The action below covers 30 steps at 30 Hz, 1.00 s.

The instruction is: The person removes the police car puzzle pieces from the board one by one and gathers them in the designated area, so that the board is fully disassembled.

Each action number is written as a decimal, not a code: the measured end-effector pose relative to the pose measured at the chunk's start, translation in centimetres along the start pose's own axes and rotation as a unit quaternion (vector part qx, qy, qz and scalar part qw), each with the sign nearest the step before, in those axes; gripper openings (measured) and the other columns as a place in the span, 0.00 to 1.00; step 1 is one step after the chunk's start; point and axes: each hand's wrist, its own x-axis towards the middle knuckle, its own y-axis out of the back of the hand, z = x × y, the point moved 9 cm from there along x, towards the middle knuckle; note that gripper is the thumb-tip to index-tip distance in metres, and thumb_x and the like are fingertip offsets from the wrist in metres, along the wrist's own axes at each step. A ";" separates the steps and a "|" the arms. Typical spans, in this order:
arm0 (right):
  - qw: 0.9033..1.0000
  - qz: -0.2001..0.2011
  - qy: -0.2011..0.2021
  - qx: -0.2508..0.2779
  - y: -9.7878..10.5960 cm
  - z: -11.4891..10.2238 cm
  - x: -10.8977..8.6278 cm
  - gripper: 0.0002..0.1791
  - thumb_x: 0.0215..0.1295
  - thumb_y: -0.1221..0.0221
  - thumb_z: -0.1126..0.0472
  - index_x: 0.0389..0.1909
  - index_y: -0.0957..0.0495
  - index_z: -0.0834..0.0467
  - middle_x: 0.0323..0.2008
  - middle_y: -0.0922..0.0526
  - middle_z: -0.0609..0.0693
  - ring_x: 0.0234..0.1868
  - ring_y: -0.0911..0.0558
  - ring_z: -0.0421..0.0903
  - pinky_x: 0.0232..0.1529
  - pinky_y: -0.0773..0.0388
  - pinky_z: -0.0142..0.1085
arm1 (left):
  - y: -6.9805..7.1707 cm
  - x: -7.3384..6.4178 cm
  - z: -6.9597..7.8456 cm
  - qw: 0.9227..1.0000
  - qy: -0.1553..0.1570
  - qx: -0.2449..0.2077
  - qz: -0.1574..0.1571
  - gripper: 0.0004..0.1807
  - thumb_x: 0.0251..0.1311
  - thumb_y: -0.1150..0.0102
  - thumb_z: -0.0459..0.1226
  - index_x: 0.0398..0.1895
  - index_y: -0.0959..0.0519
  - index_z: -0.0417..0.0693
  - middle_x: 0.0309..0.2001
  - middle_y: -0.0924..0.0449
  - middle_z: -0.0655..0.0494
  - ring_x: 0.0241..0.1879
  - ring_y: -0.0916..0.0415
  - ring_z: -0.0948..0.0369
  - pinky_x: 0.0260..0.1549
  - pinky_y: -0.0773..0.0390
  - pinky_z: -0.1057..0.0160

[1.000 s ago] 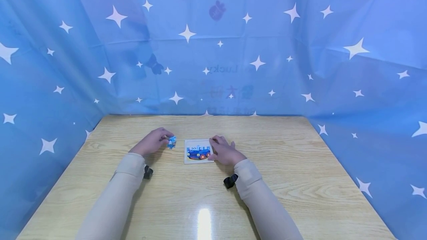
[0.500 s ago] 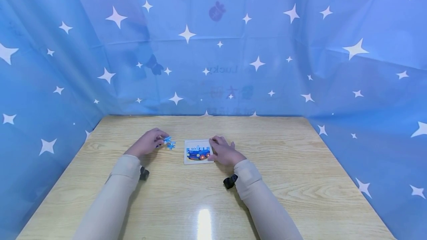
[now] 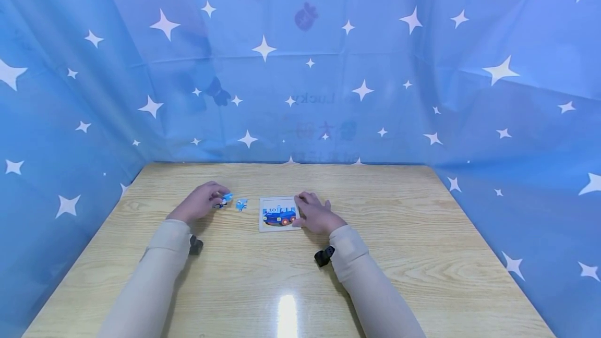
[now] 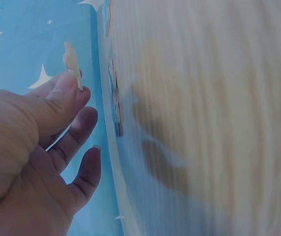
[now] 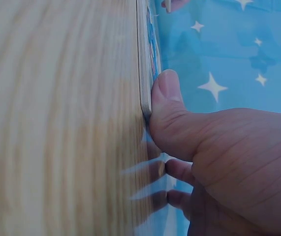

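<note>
Left hand: clamped on a puzzle piece between thumb and forefinger; remaining fingers loosely bent, apart from it.
Held piece: raised off the table; edge-on in the left wrist view, roughly parallel to the tabletop.
Loose piece: flat on the table, just right of the left fingertips, in the gap before the board.
Puzzle board: flat, right of the left hand and slightly nearer the person, well apart; near-square, no clear long axis.
Right hand: grips the board's right edge, thumb at the near corner; nearer of the two, in contact.
Governing offset, judged: left hand to board, rightward past the loose piece.
</note>
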 end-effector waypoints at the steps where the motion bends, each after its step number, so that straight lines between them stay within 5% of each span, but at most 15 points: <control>1: 1.000 -0.001 0.001 0.002 0.0 0.0 0.0 0.44 0.74 0.44 0.44 0.81 0.52 0.56 0.81 0.54 0.54 0.81 0.61 0.58 0.70 0.68 0.71 | 0.1 -0.1 0.0 1.000 -0.003 0.004 0.002 0.15 0.71 0.45 0.27 0.59 0.21 0.37 0.54 0.22 0.42 0.54 0.23 0.41 0.55 0.23 0.43; 30: 1.000 0.000 0.000 0.004 0.0 0.1 0.1 0.43 0.74 0.44 0.44 0.81 0.51 0.56 0.81 0.54 0.54 0.81 0.60 0.58 0.70 0.67 0.71 | 2.0 -1.7 -2.8 1.000 0.008 0.011 0.026 0.16 0.69 0.46 0.25 0.59 0.21 0.36 0.55 0.23 0.38 0.55 0.24 0.38 0.56 0.26 0.39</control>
